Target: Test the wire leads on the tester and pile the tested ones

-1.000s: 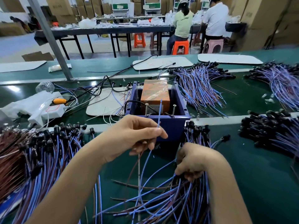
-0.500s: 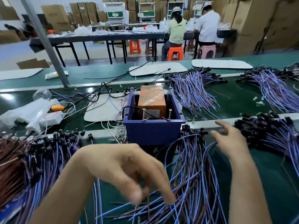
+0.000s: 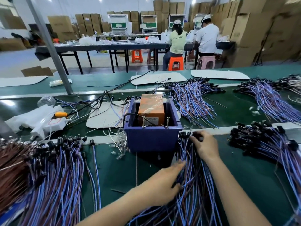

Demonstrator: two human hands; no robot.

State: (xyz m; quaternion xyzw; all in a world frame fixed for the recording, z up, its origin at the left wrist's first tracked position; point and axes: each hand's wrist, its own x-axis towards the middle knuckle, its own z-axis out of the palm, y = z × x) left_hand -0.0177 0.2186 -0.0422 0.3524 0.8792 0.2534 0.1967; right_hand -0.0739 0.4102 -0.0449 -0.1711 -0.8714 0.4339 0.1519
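From the head view, the tester (image 3: 153, 139), a blue bin holding an orange box (image 3: 151, 110) with two screws upright at its front rim, sits mid-counter (image 3: 247, 185). Just right of it and toward the camera lies a pile of blue and brown wire leads (image 3: 195, 201). The left hand (image 3: 162, 186) lies flat on the pile's near side, fingers straight and holding nothing. The right hand (image 3: 204, 146) has its fingers curled onto the black plug ends at the pile's far end, beside the tester. A larger heap (image 3: 48, 176) covers the counter at left, and another heap (image 3: 268, 144) lies at right.
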